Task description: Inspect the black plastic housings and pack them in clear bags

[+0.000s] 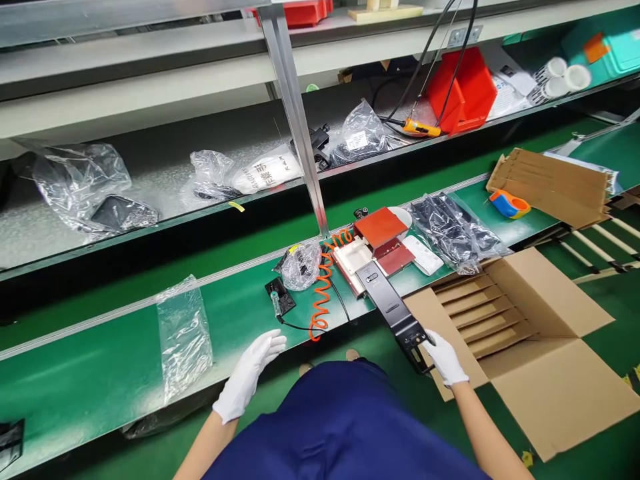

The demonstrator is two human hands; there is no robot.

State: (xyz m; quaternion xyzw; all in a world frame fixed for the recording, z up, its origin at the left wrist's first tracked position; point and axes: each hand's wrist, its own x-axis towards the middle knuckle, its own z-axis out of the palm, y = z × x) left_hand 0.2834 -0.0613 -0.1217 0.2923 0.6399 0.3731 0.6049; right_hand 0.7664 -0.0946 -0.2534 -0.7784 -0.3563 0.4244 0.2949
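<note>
My right hand (445,359), in a white glove, grips the near end of a long black plastic housing (393,308). The far end of the housing lies against a red and cream fixture (383,230) on the bench. My left hand (255,367), gloved too, is off the bench's front edge with its fingers stretched out and nothing in it. Beyond the left hand lie a small black plate (286,299) with a teal-tipped tool (275,301) on it, a clear bag of dark parts (301,265) and a coiled orange air hose (321,293).
An open cardboard box (525,313) with dividers stands at the right. Bagged black parts (455,227), a tape dispenser (509,204) and flat cardboard (550,183) lie behind it. A clear bag (185,340) lies at left. A metal post (295,113) rises mid-bench; an orange electric screwdriver (421,128) lies on the shelf.
</note>
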